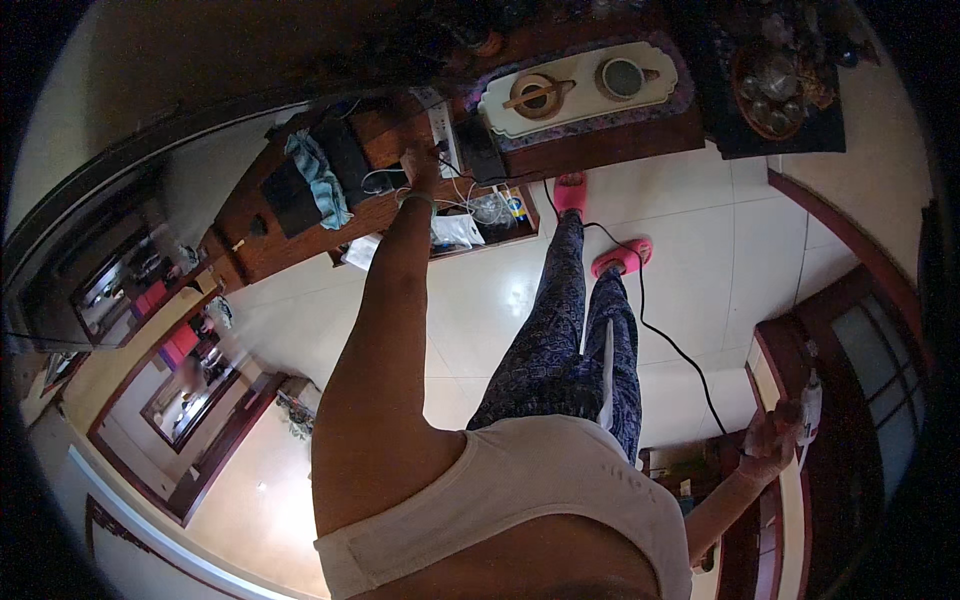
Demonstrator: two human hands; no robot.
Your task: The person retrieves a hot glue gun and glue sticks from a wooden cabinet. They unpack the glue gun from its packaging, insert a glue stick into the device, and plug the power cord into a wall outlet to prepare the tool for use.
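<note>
My left arm, with a pale band at the wrist, stretches out over a brown wooden cabinet. At its end my left hand (420, 172) looks closed beside a white power strip (441, 130); what its fingers hold is too dim to make out. A black cord (655, 330) runs from near the strip, over the cabinet's edge and across the floor, toward my right hand. Off to the lower right, my right hand (768, 442) has its fingers curled against a white, slim, bottle-like object (811, 408) with a narrow top. The exact kind is unclear.
Below the strip, an open drawer (518, 234) holds white cables and packets. A blue cloth (318, 178) lies on the cabinet, left of my hand. To the right, a cream tray (570, 122) bears two round pots. My pink slippers (622, 257) stand on pale tiles.
</note>
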